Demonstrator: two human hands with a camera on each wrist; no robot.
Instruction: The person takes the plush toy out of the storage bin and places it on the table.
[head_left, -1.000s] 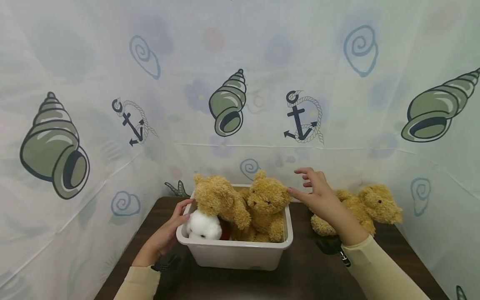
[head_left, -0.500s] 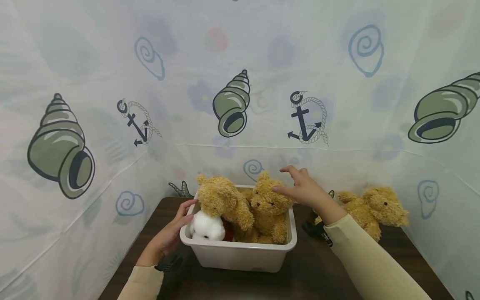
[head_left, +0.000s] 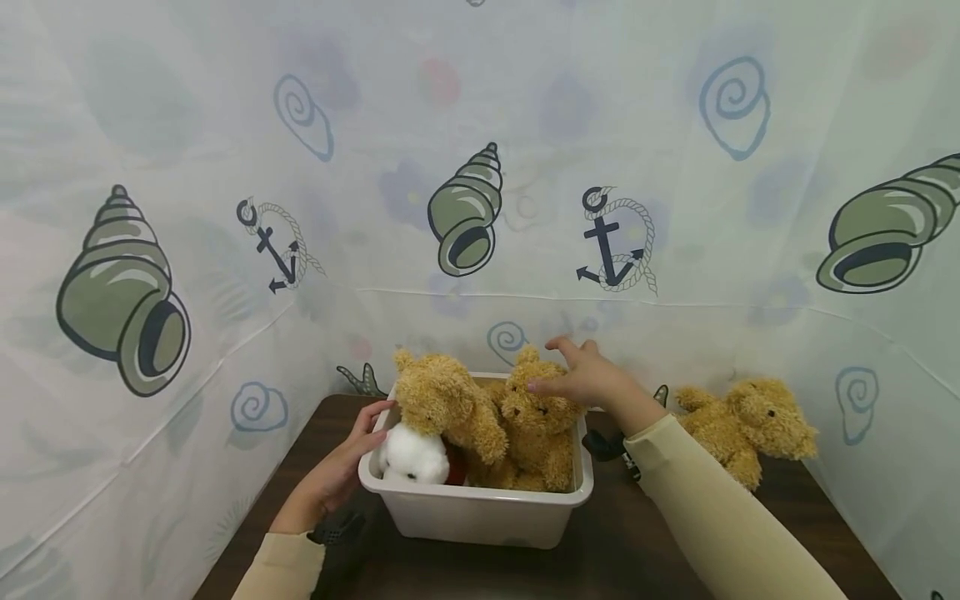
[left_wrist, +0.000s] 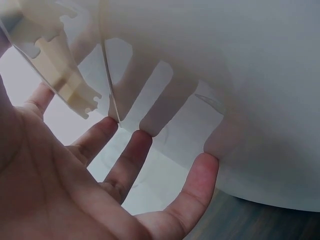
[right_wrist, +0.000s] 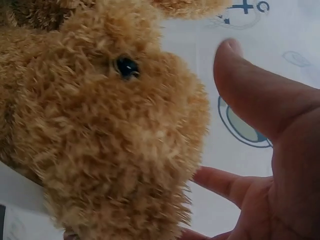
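A white bin (head_left: 480,517) holds several plush toys. At its left side my left hand (head_left: 341,467) touches the bin; in the left wrist view, spread fingertips meet the glossy outer wall (left_wrist: 260,100). Inside, a golden teddy bear (head_left: 431,392) leans over a white plush toy (head_left: 412,454). Beside it on the right sits another golden teddy bear (head_left: 536,442). My right hand (head_left: 592,379) is at this bear's head, thumb in front. In the right wrist view the thumb is apart from the fur (right_wrist: 125,135), and the other fingers are partly hidden behind it.
Another golden teddy bear (head_left: 765,417) sits on the dark wooden table (head_left: 637,550) to the right, partly covered by my right sleeve. A pale curtain (head_left: 360,208) printed with shells and anchors hangs behind and along both sides.
My right hand has moved left, away from the bear on the table, to the head of the right bear in the bin. My left hand stays at the bin's left side.
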